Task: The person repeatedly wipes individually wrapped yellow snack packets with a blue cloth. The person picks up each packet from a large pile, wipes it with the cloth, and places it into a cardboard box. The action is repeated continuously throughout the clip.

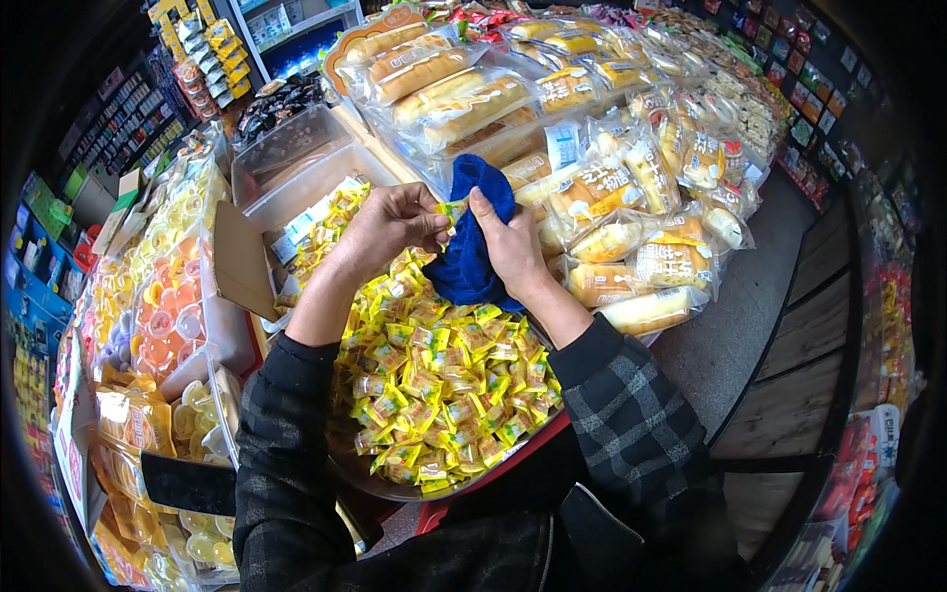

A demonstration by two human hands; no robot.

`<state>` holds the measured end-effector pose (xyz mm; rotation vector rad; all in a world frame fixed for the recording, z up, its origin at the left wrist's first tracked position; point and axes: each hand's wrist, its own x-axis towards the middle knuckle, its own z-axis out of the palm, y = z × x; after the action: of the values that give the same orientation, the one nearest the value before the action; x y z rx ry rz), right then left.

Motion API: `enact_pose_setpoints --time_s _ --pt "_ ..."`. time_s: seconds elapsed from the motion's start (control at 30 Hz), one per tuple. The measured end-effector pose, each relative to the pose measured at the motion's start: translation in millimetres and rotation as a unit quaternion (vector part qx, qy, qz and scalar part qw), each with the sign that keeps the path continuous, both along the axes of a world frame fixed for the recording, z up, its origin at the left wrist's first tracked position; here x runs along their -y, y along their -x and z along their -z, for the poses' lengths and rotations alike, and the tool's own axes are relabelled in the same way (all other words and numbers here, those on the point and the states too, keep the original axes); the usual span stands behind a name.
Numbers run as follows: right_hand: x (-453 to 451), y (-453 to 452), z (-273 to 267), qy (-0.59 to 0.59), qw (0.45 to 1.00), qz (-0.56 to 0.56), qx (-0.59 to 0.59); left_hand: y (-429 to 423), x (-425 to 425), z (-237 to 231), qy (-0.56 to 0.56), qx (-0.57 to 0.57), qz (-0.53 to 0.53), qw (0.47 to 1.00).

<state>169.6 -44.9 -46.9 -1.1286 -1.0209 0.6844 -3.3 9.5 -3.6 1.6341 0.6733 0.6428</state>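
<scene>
My right hand [510, 244] grips a dark blue cloth [473, 251], its thumb pressed on top near a small yellow candy packet [449, 213]. The fingertips of my left hand [396, 222] pinch that packet's left side, so it sits between both hands. Beneath them, a large round pan [399, 492] holds a heap of yellow-wrapped candies [444, 385]. To the left of my left hand, more of the same packets [325, 226] lie in a clear plastic bin [355, 159].
Bagged bread rolls [592, 192] are piled to the right and beyond. Jelly cups [166, 318] fill bins at the left. A cardboard flap [240, 259] stands beside my left forearm, and a dark panel [189, 482] sits lower left. Wooden boards [784, 355] lie at the right.
</scene>
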Motion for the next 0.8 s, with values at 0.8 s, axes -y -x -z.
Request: enact_pose_setpoints --time_s 0.8 --pt "2 -3 3 0.007 0.982 -0.102 -0.16 17 2 -19 -0.412 -0.174 -0.036 0.894"
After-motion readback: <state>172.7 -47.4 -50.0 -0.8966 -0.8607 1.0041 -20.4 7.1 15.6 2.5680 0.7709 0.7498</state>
